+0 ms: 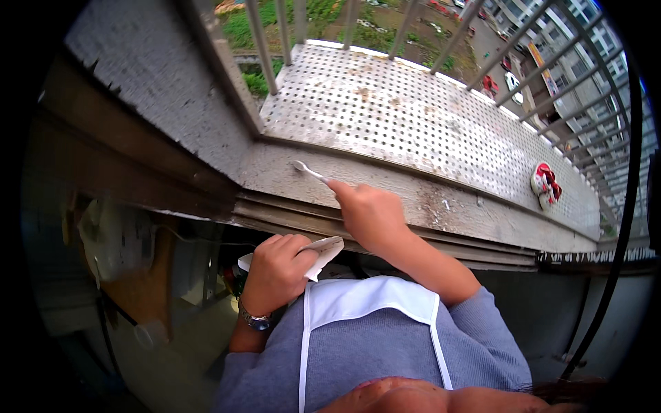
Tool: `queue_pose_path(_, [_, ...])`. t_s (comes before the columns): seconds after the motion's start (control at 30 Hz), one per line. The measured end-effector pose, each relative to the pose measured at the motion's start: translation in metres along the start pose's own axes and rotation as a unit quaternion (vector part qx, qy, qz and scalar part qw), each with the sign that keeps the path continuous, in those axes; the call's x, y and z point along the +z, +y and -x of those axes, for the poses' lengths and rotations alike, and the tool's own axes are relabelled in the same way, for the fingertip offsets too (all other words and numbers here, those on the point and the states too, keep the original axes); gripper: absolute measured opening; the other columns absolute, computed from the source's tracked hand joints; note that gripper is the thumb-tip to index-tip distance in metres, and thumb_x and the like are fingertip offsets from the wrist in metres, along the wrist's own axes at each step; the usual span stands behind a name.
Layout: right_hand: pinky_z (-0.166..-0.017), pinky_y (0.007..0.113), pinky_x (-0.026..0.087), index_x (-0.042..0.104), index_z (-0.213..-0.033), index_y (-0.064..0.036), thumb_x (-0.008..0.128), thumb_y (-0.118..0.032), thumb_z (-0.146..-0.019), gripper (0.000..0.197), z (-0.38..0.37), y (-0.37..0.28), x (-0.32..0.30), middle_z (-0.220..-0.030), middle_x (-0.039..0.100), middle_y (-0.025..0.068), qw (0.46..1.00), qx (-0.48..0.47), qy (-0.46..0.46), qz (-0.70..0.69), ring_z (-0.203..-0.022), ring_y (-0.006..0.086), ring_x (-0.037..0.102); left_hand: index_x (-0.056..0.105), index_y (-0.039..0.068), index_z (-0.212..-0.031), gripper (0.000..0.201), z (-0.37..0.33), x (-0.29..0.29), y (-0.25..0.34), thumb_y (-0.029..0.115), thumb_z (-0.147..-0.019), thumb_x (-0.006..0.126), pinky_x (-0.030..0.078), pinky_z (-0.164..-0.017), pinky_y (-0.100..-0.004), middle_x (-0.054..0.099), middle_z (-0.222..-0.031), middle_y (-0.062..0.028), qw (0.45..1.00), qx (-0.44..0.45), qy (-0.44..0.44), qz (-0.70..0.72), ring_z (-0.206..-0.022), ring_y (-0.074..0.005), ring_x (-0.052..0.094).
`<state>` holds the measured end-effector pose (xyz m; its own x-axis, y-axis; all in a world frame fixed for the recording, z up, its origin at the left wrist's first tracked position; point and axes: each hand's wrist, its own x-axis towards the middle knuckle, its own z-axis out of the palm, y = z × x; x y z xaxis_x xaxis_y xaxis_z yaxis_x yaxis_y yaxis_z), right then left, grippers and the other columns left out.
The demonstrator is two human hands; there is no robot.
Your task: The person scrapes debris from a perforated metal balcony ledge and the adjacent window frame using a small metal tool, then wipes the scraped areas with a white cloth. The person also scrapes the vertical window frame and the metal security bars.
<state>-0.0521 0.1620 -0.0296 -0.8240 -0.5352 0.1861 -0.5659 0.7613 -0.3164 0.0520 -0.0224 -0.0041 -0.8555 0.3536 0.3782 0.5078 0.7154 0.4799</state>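
Note:
My right hand [372,212] is closed round the handle of a white toothbrush [313,173]. Its head points left, at the dusty concrete window ledge [399,180]; whether the bristles touch the ledge I cannot tell. Nearer to my body, my left hand [279,265] grips a folded piece of white paper or thin card [326,255], its torn-looking end sticking out to the right. Between the two hands runs the grooved sliding-window track [303,212]. Dark dirt and white crumbs lie on the ledge right of my right hand.
Past the ledge lies a white perforated metal panel [406,113] with dirt stains, fenced by metal bars [451,38]. A pair of red and white shoes [546,186] rests on it at the right. A rough grey wall [158,89] stands left; a black cable [616,255] hangs right.

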Motion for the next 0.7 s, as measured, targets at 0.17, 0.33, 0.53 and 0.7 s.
queue_pose_path(0.17, [-0.053, 0.045, 0.051, 0.063, -0.124, -0.0219, 0.057, -0.010, -0.089, 0.037, 0.023, 0.044, -0.014, -0.069, 0.066, 0.0113, 0.991, 0.119, -0.052, 0.038, -0.059, 0.0317, 0.065, 0.059, 0.003, -0.077, 0.018, -0.006, 0.003, 0.006, 0.001, -0.060, 0.065, 0.047, -0.063, -0.0404, 0.061, -0.085, -0.0111, 1.000, 0.012, 0.017, 0.014, -0.074, -0.0303, 0.061])
queue_pose_path(0.33, [-0.053, 0.045, 0.050, 0.066, -0.117, -0.0201, 0.063, -0.016, -0.090, 0.028, 0.098, 0.072, -0.058, -0.067, 0.065, 0.0118, 0.982, 0.170, 0.068, 0.040, -0.059, 0.0306, 0.065, 0.061, 0.004, -0.077, 0.016, -0.002, 0.015, -0.001, 0.001, -0.062, 0.065, 0.047, -0.062, -0.0401, 0.061, -0.082, -0.0099, 1.000, -0.011, -0.007, 0.006, -0.072, -0.0299, 0.061])
queue_pose_path(0.53, [-0.057, 0.041, 0.053, 0.069, -0.114, -0.0154, 0.064, -0.014, -0.090, 0.024, 0.077, 0.047, -0.035, -0.077, 0.069, 0.0136, 0.986, 0.129, 0.067, -0.077, -0.065, 0.0326, 0.067, 0.067, 0.003, -0.084, 0.018, -0.030, 0.018, 0.011, 0.004, -0.066, 0.071, 0.048, -0.062, -0.0416, 0.065, -0.085, -0.0128, 0.999, 0.031, -0.027, 0.009, -0.072, -0.0334, 0.063])
queue_pose_path(0.7, [-0.058, 0.043, 0.052, 0.069, -0.114, -0.0167, 0.061, -0.020, -0.093, 0.023, 0.083, 0.069, -0.039, -0.073, 0.067, 0.0140, 0.971, 0.237, 0.018, 0.001, -0.067, 0.0339, 0.067, 0.067, 0.002, -0.083, 0.022, -0.060, 0.013, 0.027, -0.001, -0.061, 0.068, 0.047, -0.060, -0.0412, 0.065, -0.083, -0.0100, 0.995, 0.098, -0.002, -0.018, -0.072, -0.0310, 0.062])
